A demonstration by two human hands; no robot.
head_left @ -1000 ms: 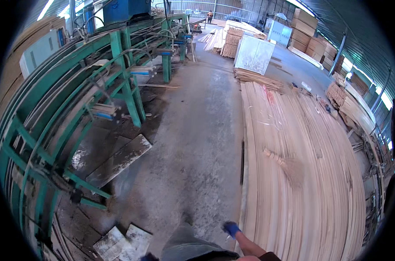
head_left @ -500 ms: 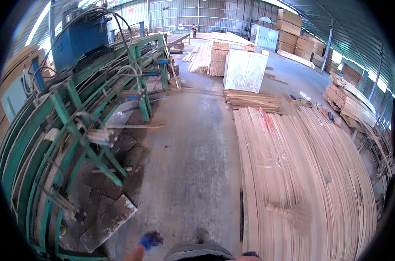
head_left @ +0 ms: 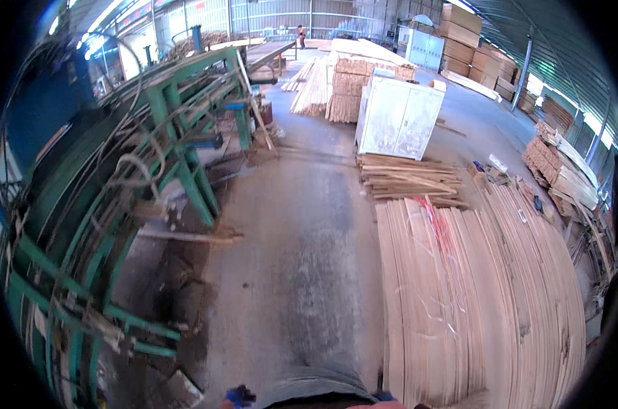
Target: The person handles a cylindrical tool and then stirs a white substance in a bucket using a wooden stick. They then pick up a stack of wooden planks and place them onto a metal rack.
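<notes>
At the lower edge, my left hand (head_left: 239,396) hangs beside my body in a blue and dark glove. Its fingers look loosely apart, with nothing seen in them. Only a small bluish part of my right hand (head_left: 384,396) shows at the lower edge, its fingers hidden. To the right of that hand lies a broad layer of long, thin wood strips (head_left: 452,307), with crumpled clear and red plastic film (head_left: 437,228) on top. Neither hand visibly touches anything.
A concrete aisle (head_left: 302,273) runs ahead. On the left stands a green steel machine frame (head_left: 200,187) with hoses, and a wood piece (head_left: 190,236) juts from it. Ahead right are short boards (head_left: 411,177), a white cabinet (head_left: 401,117) and stacked lumber (head_left: 350,88). A distant person (head_left: 301,37) stands far back.
I have moved forward along the aisle; the cabinet and machine frame appear nearer. The brush-like bundle on the strips has slid down toward the lower edge. My left hand sits lower in view.
</notes>
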